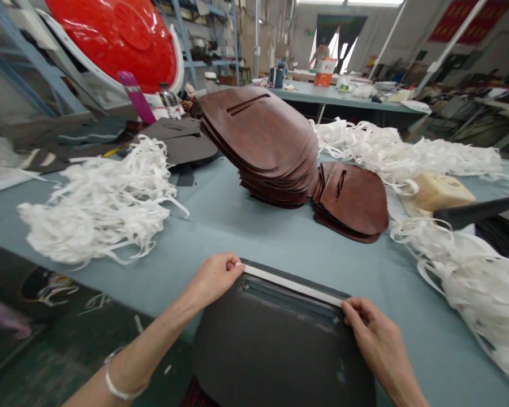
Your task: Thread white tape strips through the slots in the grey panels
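The left hand (214,280) is closed in a pinch on the left end of a white strip (292,285) that runs along the top edge of a dark, leather-like panel (280,356), and the right hand (375,339) grasps the panel's far corner, where the strip ends. The panel lies at the near edge of a table covered in grey-blue cloth (237,243), tilted away from the person, with a narrow slot just below the strip. A thin bracelet (123,379) circles the left wrist. Straight ahead, a fanned stack of brown leather pieces (258,141) sits on the table, with a smaller slotted stack (350,200) just beside it. Loose heaps of white paper strips lie to the left (97,203) and right (407,150), and another heap (479,282) lies nearer on the right, around a beige block (435,192) and a black handle (475,212). Dark cut sheets (180,138) lie beyond the left heap, near a pink bottle (136,96).
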`<act>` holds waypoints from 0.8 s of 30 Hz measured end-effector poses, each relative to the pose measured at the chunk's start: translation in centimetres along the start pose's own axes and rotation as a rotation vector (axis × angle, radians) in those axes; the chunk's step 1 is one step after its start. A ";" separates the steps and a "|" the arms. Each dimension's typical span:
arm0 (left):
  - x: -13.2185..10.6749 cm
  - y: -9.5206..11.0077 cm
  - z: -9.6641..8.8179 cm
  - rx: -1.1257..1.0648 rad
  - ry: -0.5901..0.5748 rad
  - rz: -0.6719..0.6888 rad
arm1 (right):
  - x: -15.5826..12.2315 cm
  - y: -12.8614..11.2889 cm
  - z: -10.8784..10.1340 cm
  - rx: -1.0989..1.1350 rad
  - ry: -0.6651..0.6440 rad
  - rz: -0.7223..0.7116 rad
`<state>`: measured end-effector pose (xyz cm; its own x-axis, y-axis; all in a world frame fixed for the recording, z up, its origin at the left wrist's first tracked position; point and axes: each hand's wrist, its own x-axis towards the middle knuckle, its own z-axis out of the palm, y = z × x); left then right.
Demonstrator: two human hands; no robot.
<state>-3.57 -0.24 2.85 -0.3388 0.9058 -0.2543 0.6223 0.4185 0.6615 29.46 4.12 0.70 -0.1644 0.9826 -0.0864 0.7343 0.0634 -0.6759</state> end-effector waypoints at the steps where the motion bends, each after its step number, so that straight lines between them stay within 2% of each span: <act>1: 0.1 0.0 0.0 -0.004 -0.007 -0.002 | 0.1 0.1 0.0 0.020 -0.009 0.006; 8: 0.7 -0.1 0.1 0.019 -0.024 -0.014 | 0.8 -0.4 0.0 0.056 0.041 0.089; 14: 1.1 -0.3 0.1 0.126 -0.095 -0.047 | 0.9 -1.2 0.0 0.047 0.072 0.166; 24: 1.5 -0.5 0.2 0.258 -0.123 -0.084 | 1.1 -1.5 0.0 -0.037 0.090 0.207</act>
<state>-4.24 0.87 1.94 -0.3187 0.8616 -0.3949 0.7599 0.4814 0.4369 28.21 5.09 1.65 0.0505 0.9868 -0.1538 0.7703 -0.1366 -0.6229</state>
